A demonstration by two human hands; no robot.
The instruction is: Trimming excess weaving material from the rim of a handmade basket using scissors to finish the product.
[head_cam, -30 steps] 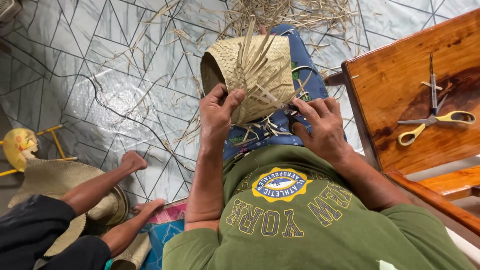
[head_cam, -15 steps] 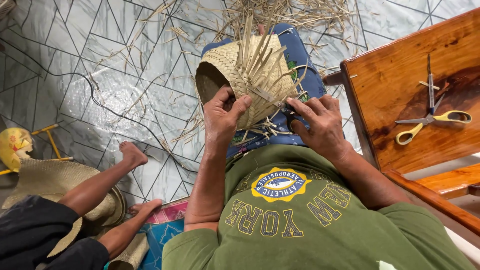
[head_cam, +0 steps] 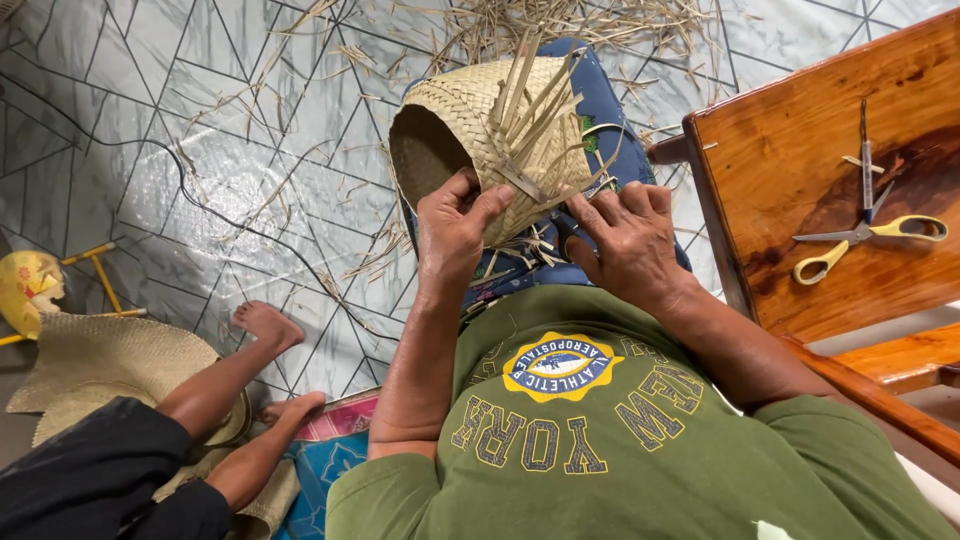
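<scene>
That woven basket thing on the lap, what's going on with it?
A person in a green shirt is weaving a straw basket resting on their lap. The left hand grips its rim, the right hand works the loose strips sticking out of its side. Straw scraps litter the tiled floor. Yellow-handled scissors lie unused on the wooden table. Another person's bare feet rest nearby beside a woven mat.

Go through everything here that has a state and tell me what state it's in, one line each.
Woven basket: unfinished, on its side on the lap, loose strips sticking out.
Left hand: gripping the basket's edge.
Right hand: fingers working the loose strips at the basket's edge.
Scissors: blades open, lying on the wooden table.
Woven mat: flat on the floor, under a second person's legs.
</scene>
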